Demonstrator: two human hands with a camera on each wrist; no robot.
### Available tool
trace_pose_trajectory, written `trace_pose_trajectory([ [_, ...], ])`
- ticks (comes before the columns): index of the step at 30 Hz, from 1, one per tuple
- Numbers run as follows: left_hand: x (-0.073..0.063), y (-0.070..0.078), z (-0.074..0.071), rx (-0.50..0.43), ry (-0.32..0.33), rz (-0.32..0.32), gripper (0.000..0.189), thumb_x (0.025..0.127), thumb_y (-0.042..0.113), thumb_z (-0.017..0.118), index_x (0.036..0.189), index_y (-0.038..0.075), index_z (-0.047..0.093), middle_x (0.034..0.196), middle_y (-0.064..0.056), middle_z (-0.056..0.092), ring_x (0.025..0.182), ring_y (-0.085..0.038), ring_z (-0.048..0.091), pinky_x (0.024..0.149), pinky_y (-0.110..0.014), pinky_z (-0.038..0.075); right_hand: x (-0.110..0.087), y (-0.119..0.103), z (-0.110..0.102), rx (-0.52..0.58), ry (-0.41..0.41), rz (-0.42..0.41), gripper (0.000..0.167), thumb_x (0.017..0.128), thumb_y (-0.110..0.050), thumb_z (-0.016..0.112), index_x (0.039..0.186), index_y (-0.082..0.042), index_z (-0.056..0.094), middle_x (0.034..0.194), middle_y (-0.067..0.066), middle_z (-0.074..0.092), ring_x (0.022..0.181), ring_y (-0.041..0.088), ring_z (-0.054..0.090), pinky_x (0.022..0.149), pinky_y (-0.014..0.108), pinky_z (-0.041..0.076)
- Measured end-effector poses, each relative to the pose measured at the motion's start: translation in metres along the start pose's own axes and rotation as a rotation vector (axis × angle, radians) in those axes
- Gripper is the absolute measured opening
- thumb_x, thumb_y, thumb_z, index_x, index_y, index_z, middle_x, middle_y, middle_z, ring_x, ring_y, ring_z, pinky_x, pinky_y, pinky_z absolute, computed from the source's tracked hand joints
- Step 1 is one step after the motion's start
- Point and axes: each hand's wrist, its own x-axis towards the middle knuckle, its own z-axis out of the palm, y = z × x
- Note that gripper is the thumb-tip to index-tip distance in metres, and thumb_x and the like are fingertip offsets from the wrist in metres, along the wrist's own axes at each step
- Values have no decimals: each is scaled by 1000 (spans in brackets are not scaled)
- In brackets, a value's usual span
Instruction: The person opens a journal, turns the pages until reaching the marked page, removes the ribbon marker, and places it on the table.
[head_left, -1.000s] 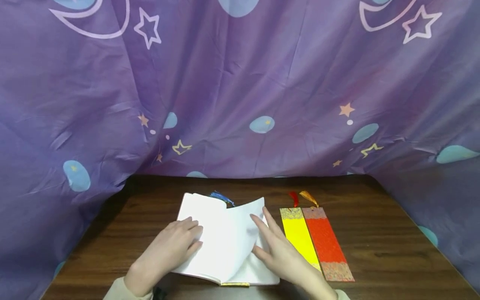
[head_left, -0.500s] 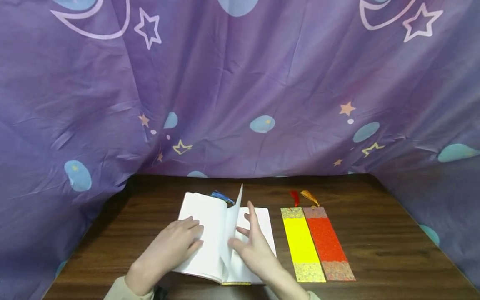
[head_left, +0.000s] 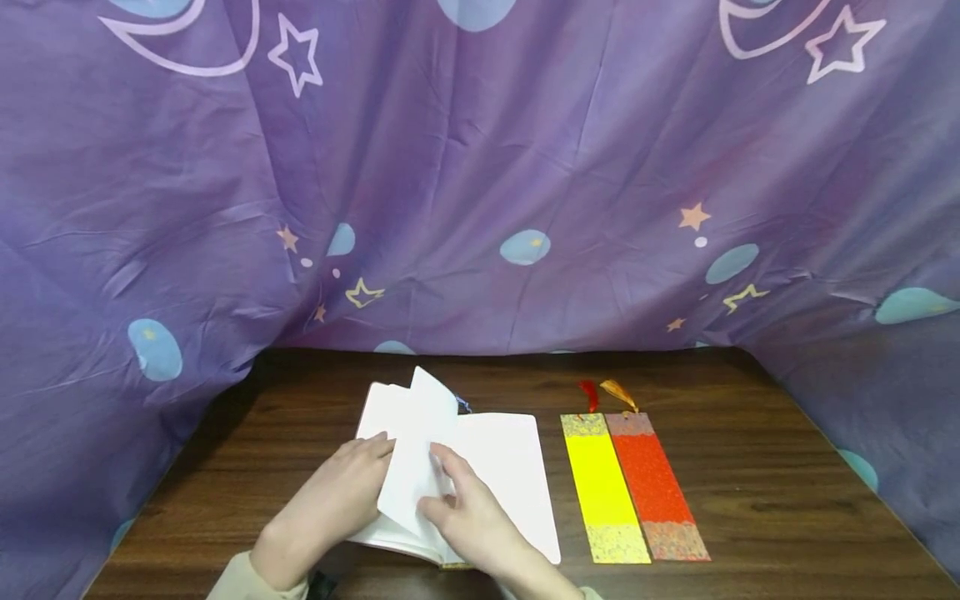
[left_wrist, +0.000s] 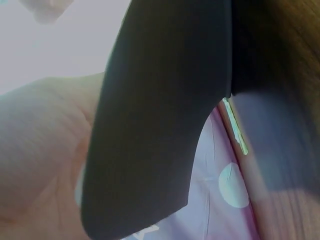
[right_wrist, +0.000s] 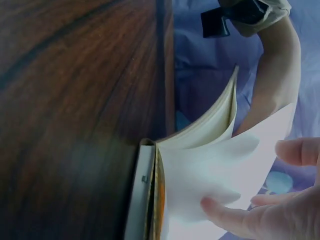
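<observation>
Notebook (head_left: 510, 467) lies open on the table's (head_left: 787, 467) near side, its lifted page (head_left: 414, 450) best eased left by the right hand (head_left: 471, 517), loosely spread, pinching nothing, while the relaxed left hand (head_left: 337, 496) rests on the left pages (head_left: 381, 411).

You are at a fabric-screened tabletop station, arranged like a small desk. Identify it by the dark wood-grain table (head_left: 780, 492) before you and the purple fabric (head_left: 442, 167) hung beyond its far edge and along both sides. The fabric is printed with moons (head_left: 195, 54), stars (head_left: 695, 217) and blue ovals (head_left: 517, 249). An open notebook (head_left: 506, 475) is consistent with desk use. You cannot determine whether this is a home, office or lab.
</observation>
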Motion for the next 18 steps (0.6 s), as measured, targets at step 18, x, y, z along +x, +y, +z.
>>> trace_pose_trajectory([
  [18, 4, -4, -12, 47, 260, 8, 26, 89, 7, 67, 114, -1, 66, 115, -16, 67, 111, -33, 62, 93, -49, 51, -7, 2, 6, -272, -130, -33, 62, 92, -24, 63, 148, -7, 41, 156, 17, 29, 141, 34, 30, 113, 52, 27],
])
